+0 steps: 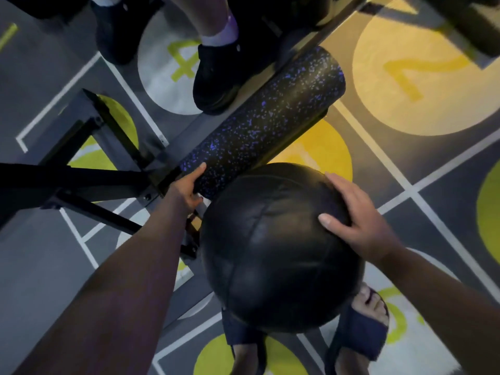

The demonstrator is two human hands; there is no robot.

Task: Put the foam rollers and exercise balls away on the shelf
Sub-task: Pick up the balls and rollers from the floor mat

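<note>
Grey gym floor point(433, 201) with white lines and numbered yellow circles lies under a big black exercise ball point(278, 247), which sits low in front of the person's sandalled feet. The right hand point(357, 220) rests flat on the ball's top right with its fingers spread. Just up and left of the ball, the left hand point(189, 188) grips the near end of a purple-flecked foam roller point(270, 123), which runs away along a dark metal frame point(81, 180). Neither item looks shelved yet, so both remain to be stowed.
</note>
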